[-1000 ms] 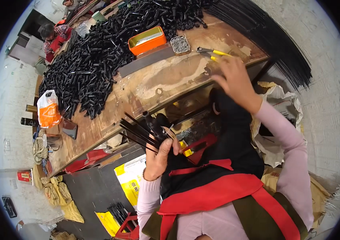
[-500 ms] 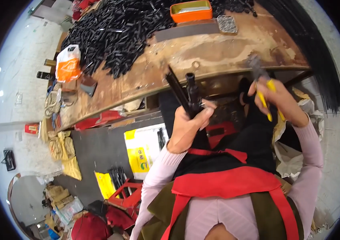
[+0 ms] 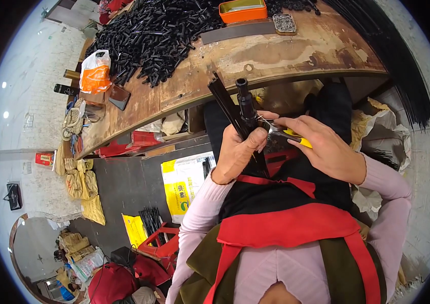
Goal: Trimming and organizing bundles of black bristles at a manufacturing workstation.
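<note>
My left hand [image 3: 239, 153] is closed around a black stepped tube [image 3: 246, 104] and a bundle of thin black rods [image 3: 224, 102]. Both point up toward the table edge, the rods leaning left of the tube. My right hand [image 3: 329, 147] grips pliers [image 3: 304, 141] with yellow handles. Their metal jaws meet my left fingertips beside the tube, where thin shiny wire-like bits [image 3: 263, 120] stick out. Whether the jaws are closed on one of these I cannot tell.
Across the wooden table [image 3: 184, 83] lies a large pile of short black tubes [image 3: 159, 40]. An orange box [image 3: 243, 12], a small dish of metal bits [image 3: 284, 23] and a plastic bag [image 3: 95, 72] stand there too. Long black rods [image 3: 392, 55] hang over the right end.
My right hand has brought the pliers left and down, from beside the table edge to the tube. My left hand still holds the tube and rods in nearly the same place.
</note>
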A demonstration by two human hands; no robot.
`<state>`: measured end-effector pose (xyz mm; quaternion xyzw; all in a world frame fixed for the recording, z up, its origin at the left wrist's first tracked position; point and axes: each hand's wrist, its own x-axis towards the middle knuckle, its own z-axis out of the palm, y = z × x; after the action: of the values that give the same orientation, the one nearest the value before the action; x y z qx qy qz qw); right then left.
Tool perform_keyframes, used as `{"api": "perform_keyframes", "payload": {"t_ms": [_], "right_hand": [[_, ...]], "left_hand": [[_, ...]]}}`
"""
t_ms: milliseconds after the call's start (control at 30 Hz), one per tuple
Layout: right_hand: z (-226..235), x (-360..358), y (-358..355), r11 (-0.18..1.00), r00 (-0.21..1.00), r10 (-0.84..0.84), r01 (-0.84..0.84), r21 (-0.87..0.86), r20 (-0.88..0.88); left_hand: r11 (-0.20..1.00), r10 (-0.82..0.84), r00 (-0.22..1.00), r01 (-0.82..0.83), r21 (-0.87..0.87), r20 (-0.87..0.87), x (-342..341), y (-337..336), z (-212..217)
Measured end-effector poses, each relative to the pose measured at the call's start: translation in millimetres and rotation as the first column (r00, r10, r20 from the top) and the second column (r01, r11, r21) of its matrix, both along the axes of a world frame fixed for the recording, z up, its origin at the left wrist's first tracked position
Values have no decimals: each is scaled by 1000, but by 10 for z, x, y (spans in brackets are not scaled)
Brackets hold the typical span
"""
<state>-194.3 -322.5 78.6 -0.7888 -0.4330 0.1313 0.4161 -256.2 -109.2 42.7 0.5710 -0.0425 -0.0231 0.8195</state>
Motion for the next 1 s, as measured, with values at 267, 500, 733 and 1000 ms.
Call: {"api": "perform_keyframes", "payload": {"t_ms": [267,500,733,1000], "right_hand": [[32,-3,68,970,882,-136,211,-121,452],[315,313,-118,962,936,234,-183,-204,264],[258,200,-79,997,942,-21,45,-65,335],[437,349,-126,944,365,32,-317,-92,-930]], "left_hand": [[999,18,1000,-18,-26,17,1,-90,22],[993,-111,994,111,34,3,35,49,5],[998,-61,998,60,-34,-30,97,9,-13],[984,-166,986,165,-61,-4,102,48,23]]}}
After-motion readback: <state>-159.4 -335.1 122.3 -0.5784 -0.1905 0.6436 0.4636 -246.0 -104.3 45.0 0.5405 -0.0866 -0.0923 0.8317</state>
